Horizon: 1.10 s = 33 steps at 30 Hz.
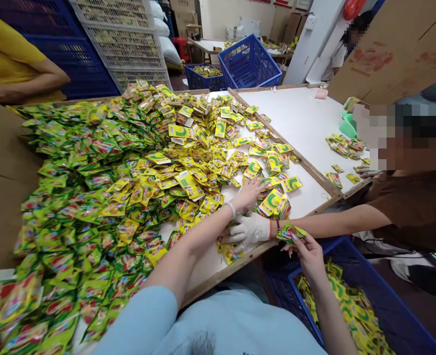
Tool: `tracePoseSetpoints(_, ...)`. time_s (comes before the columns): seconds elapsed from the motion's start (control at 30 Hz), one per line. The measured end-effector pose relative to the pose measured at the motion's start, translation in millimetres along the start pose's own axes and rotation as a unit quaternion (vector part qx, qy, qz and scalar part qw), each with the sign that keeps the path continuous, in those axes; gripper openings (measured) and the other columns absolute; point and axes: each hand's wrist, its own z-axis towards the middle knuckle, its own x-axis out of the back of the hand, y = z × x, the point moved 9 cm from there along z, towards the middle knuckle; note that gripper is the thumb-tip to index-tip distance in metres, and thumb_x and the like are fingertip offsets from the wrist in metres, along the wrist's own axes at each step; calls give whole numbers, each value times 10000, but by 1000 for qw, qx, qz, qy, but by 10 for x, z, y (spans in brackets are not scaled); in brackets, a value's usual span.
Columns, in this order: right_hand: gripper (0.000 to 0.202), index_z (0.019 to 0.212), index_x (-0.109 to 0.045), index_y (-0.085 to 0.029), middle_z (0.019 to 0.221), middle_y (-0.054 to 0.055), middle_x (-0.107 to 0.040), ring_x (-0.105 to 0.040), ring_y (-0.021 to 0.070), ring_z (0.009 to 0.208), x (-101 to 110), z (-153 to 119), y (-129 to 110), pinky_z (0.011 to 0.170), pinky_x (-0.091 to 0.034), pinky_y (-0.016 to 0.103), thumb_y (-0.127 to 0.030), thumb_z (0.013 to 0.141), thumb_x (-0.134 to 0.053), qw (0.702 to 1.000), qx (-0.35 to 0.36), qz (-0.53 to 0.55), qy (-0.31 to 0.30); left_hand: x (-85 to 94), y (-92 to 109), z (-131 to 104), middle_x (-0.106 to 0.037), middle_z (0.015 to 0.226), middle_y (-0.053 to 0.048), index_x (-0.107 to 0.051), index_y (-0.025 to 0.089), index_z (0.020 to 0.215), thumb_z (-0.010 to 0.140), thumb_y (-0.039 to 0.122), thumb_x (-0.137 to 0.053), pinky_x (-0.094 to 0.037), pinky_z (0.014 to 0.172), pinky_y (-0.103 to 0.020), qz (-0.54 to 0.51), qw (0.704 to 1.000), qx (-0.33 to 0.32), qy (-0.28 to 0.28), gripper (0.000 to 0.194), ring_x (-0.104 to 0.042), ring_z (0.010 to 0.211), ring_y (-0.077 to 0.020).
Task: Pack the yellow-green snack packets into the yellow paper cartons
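My left hand [249, 195] is stretched out over the white table, fingers spread and resting among the yellow packets [275, 199] near the wooden edge. Between the thumb and fingers of my right hand [308, 254] is a small green-and-yellow packet [290, 232], held above the table's front edge. Just below my left hand, a co-worker's white-gloved hand [248, 230] lies on the table, touching packets. A large heap of green and yellow packets [103, 172] covers the table to the left; yellow ones with a green curved print lie around my left hand.
A blue crate [395, 296] with yellow packets stands at lower right. Beyond the wooden divider [287, 143], more packets [345, 145] and a green scoop [348, 125] lie near a co-worker in brown. Blue crates [249, 61] stand behind the table. Another person in yellow is far left.
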Motion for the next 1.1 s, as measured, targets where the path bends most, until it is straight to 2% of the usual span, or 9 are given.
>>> tracePoseSetpoints(0.1, 309, 912, -678, -209, 613, 39, -681, -594, 203, 489, -108, -56, -5, 441, -492, 342, -505, 833, -720, 1000, 6, -11, -11, 66, -160, 137, -664, 1288, -155, -658, 156, 1217, 881, 28, -454, -416, 1053, -406, 59, 998, -14, -27, 413, -595, 1225, -271)
tracePoseSetpoints(0.2, 284, 925, -715, -210, 703, 48, -710, -624, 205, 564, -201, -17, -178, 511, -547, 349, -482, 846, -707, 995, 62, -67, -35, 368, -285, 75, -714, 1154, -147, -683, 133, 1164, 910, 59, -432, -483, 946, -365, 74, 997, 12, 0, 365, -663, 1065, -255)
tracePoseSetpoints(0.33, 236, 997, -758, -231, 1295, 118, -633, -592, 304, 1226, -416, 149, -611, 1023, -508, 485, -413, 871, -677, 955, 204, -204, -61, 926, -181, -378, -682, 1169, -126, -693, 149, 1125, 928, 121, -458, -498, 901, -334, 97, 994, 28, 43, 308, -665, 1011, -230)
tracePoseSetpoints(0.4, 217, 978, -761, -229, 1409, 126, -541, -481, 312, 1357, -737, 262, -722, 1126, -404, 513, -395, 879, -664, 934, 237, -242, -113, 1206, -12, -733, -690, 1042, -113, -713, 147, 1058, 929, 175, -493, -504, 872, -340, 107, 992, 17, 61, 257, -663, 942, -227)
tracePoseSetpoints(0.57, 240, 1071, -739, -239, 1210, 115, -663, -601, 269, 1175, -1991, 86, -686, 1061, -462, 478, -380, 929, -606, 890, 232, -156, -359, 1685, 224, -1740, -702, 1044, -94, -682, 197, 1202, 908, 342, -599, -467, 992, -408, -39, 986, 45, 158, 339, -616, 1075, -255)
tracePoseSetpoints(0.7, 241, 1067, -740, -246, 1112, 84, -693, -631, 236, 1091, -2466, -364, -603, 1004, -509, 413, -395, 954, -589, 876, 185, -73, -440, 1380, -83, -2426, -679, 1211, -133, -630, 169, 1285, 829, 606, -662, -495, 986, -425, -344, 905, 195, 156, 632, -604, 1169, -299)
tracePoseSetpoints(0.83, 164, 1013, -749, -248, 1131, 78, -656, -609, 234, 1117, -2331, -421, -723, 991, -510, 389, -344, 931, -644, 890, 205, -81, -398, 1020, -113, -2767, -735, 970, -108, -707, 139, 1004, 841, 649, -623, -545, 868, -392, -515, 813, 241, 126, 542, -670, 968, -271)
tracePoseSetpoints(0.97, 155, 1041, -700, -230, 905, 31, -614, -578, 133, 666, -2115, -187, -1019, 558, -499, 242, -308, 966, -589, 923, 214, -51, -317, 891, 92, -2715, -612, 734, -11, -599, 154, 807, 710, 502, -814, -535, 672, -302, -520, 821, 230, 59, 421, -583, 675, -143)
tracePoseSetpoints(1.1, 173, 1003, -685, -196, 834, 38, -617, -579, 145, 703, -2266, -286, -1326, 604, -480, 243, -285, 996, -536, 851, 312, -154, -392, 831, 290, -2603, -509, 680, 50, -518, 167, 786, 669, 422, -846, -468, 575, -248, -515, 829, 216, 0, 431, -482, 593, -86)
